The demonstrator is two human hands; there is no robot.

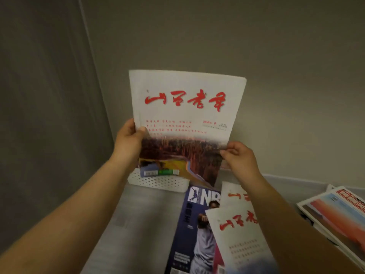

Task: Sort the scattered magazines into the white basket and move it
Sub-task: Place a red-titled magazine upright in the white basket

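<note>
Both grips hold magazine (pixel 185 115): left hand (pixel 128 143), right hand (pixel 240 157); white basket (pixel 158 182) contents hidden.

Shows smooth paper in the white red-lettered magazine (pixel 185 115), matt perforated plastic in the white basket (pixel 158 183), smooth grey counter (pixel 142 214).

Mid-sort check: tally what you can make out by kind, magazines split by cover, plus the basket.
White covers with red calligraphy: 3, held magazine gripped by left hand and right hand, far flat copy, near flat copy.
Dark blue NBA magazine: 1.
Orange-red magazine: 1, atop a pile I cannot count.
White basket: 1.
Total: 6.
</note>
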